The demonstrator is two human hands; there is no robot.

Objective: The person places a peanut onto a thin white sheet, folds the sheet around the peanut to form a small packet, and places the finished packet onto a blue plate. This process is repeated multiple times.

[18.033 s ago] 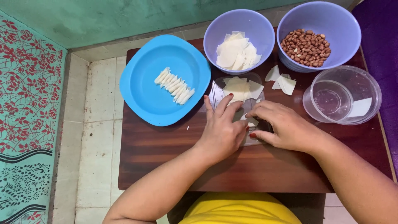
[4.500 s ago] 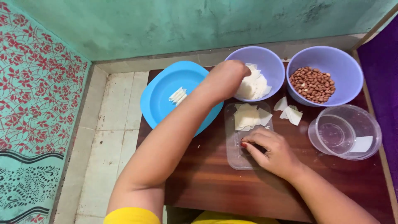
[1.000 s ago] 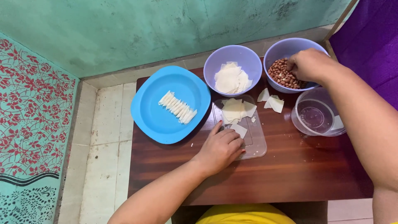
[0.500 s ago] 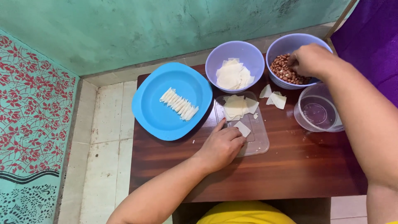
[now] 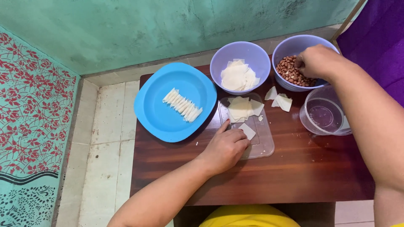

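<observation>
A: Nearest first?
B: Left hand (image 5: 226, 148), loosely curled, fingertips pressing on a clear lid (image 5: 256, 143) on the brown table (image 5: 269, 180). Grips nothing. A small white wrapper (image 5: 247, 131) lies just at its fingers.
A: Beyond that?
B: Stack of wrappers (image 5: 240, 108) at the lid's far end. Blue plate (image 5: 160, 113) to the left, with a row of rolls (image 5: 182, 105). Clear tub (image 5: 324, 115) to the right.
A: Far edge?
B: Two purple bowls: wrapper bowl (image 5: 225, 56), nut bowl (image 5: 290, 44). Right hand (image 5: 316, 62) is in the nut bowl, fingers bunched down on the nuts (image 5: 288, 71). Can't tell if it's got any.
</observation>
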